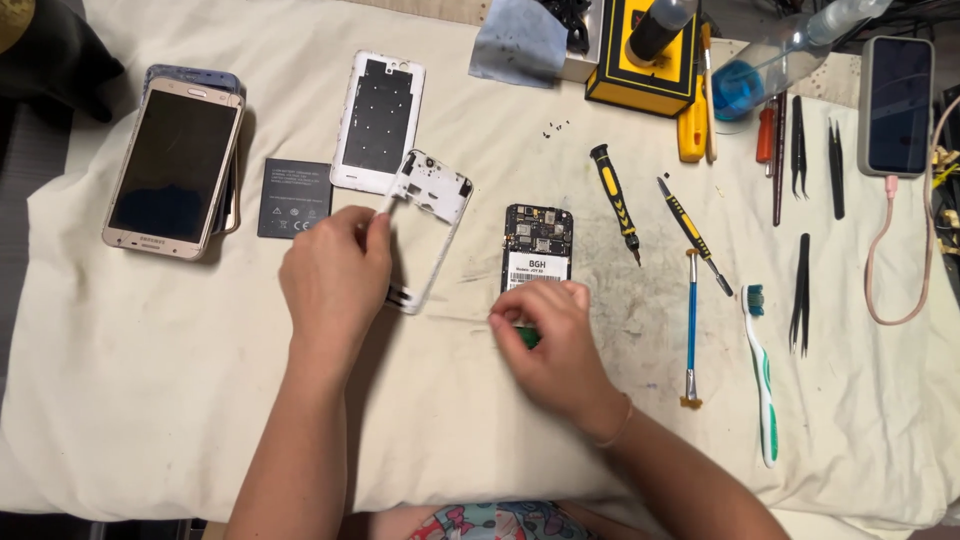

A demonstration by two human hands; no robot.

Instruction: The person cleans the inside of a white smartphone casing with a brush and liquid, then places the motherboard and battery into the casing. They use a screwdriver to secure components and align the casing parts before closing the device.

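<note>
My left hand (333, 280) grips the long edge of a white plastic phone middle frame (432, 195) and holds it tilted just above the cloth. My right hand (548, 345) rests on the lower end of an opened phone body (537, 245) with a bare circuit board and a white label, fingers closed around its bottom where a bit of green shows. The two hands are a short gap apart. A white back cover (378, 120) and a black flat battery (294, 197) lie beyond my left hand.
A white cloth (150, 400) covers the table. Stacked phones (175, 165) lie far left. Right of the opened phone lie two yellow-black screwdrivers (614, 200), a blue tool (691, 320), a toothbrush (762, 380), tweezers (802, 295), a charging phone (897, 105), a yellow box (645, 60) and a spray bottle (780, 50).
</note>
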